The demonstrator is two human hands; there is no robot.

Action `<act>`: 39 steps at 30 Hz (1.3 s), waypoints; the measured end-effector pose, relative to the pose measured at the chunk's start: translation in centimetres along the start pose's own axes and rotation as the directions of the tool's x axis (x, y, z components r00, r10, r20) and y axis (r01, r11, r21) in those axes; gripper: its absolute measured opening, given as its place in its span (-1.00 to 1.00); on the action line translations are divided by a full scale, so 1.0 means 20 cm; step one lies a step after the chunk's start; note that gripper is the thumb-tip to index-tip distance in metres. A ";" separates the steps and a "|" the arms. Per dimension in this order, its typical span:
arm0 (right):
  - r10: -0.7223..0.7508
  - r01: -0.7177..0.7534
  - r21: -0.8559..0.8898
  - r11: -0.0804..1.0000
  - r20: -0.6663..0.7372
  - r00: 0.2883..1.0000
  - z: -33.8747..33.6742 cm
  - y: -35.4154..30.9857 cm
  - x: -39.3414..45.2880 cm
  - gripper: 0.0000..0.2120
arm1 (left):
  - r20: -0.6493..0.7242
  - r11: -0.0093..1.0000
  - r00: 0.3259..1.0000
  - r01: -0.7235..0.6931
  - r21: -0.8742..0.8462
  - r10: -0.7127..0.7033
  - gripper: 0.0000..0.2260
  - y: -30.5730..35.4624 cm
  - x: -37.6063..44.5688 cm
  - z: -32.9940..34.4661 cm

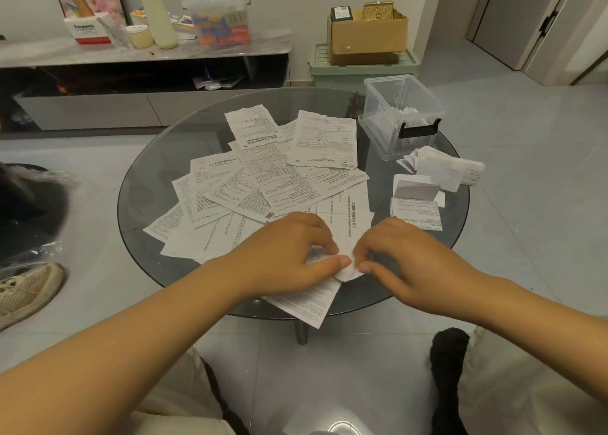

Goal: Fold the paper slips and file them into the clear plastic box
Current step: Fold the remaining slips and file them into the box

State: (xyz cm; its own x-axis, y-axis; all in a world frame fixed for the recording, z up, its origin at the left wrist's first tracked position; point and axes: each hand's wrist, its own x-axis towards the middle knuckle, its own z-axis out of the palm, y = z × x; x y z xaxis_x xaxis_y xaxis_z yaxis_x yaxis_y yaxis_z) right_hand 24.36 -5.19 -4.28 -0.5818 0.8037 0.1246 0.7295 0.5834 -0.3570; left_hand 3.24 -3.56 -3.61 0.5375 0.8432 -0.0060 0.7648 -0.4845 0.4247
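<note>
Lower centre of frame: left hand (289,250) and right hand (398,253) both pinch one small folded paper slip (345,270) between thumb and fingertips, over the near edge of the round glass tabletop (148,184). Unfolded printed slips (263,178) lie fanned across mid-frame. Clear plastic box (401,115) stands upper right, holding a few folded slips, with folded slips (437,171) stacked just beside it.

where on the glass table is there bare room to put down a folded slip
Bare glass on the round table: the far-left arc beyond the spread of unfolded sheets, and a narrow strip between that spread and the folded stacks. The middle and the right side by the clear plastic box are crowded.
</note>
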 end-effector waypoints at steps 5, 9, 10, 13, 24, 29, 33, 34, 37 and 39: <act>0.101 -0.095 0.146 0.985 -0.039 0.994 0.00 -0.04 0.03 -0.96 | 0.059 1.000 0.998 0.012 0.010 -0.013 -0.49 0.02 -0.01 -0.01; 0.136 -0.109 0.270 0.957 -0.081 0.987 0.00 -0.06 0.06 -0.94 | 0.003 0.999 1.000 0.026 -0.038 -0.026 -0.65 0.01 0.00 0.02; 0.152 -0.116 0.308 0.944 -0.096 0.984 0.01 -0.06 0.06 -0.94 | -0.015 0.996 0.999 0.038 -0.081 -0.039 -0.66 0.01 0.00 0.02; 0.205 -0.150 0.375 0.915 -0.111 0.972 0.02 -0.06 0.09 -0.90 | -0.072 0.986 0.993 0.081 -0.144 -0.092 -0.80 0.00 0.01 0.03; 0.227 -0.199 0.245 0.949 -0.090 0.970 0.11 -0.05 0.15 -0.52 | -0.117 0.969 0.974 0.170 -0.177 -0.192 -0.68 0.00 0.03 0.03; 0.243 -0.224 0.148 0.963 -0.121 0.962 0.11 -0.03 0.15 -0.55 | -0.099 0.943 0.956 0.252 -0.217 -0.278 -0.61 -0.01 0.04 0.03; 0.229 -0.218 0.086 0.972 -0.137 0.964 0.10 0.00 0.13 -0.65 | -0.084 0.913 0.939 0.298 -0.280 -0.332 -0.53 0.00 0.05 0.01; 0.229 -0.218 0.090 0.972 -0.140 0.963 0.10 0.00 0.13 -0.67 | -0.083 0.906 0.938 0.298 -0.300 -0.336 -0.54 0.00 0.05 0.01; 0.252 -0.228 0.160 0.960 -0.150 0.956 0.09 0.01 0.11 -0.74 | -0.089 0.884 0.936 0.286 -0.370 -0.341 -0.62 0.02 0.07 0.03; 0.297 -0.256 0.248 0.934 -0.145 0.944 0.07 0.01 0.09 -0.84 | -0.110 0.859 0.933 0.265 -0.438 -0.344 -0.67 0.04 0.09 0.04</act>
State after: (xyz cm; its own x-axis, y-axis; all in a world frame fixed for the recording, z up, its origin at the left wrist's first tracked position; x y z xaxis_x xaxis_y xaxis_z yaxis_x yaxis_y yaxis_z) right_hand 22.90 -3.73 -5.47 -0.2802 0.9488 0.1456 0.7416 0.3102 -0.5948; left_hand 5.17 -2.60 -4.05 0.1993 0.9785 -0.0524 0.6436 -0.0904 0.7600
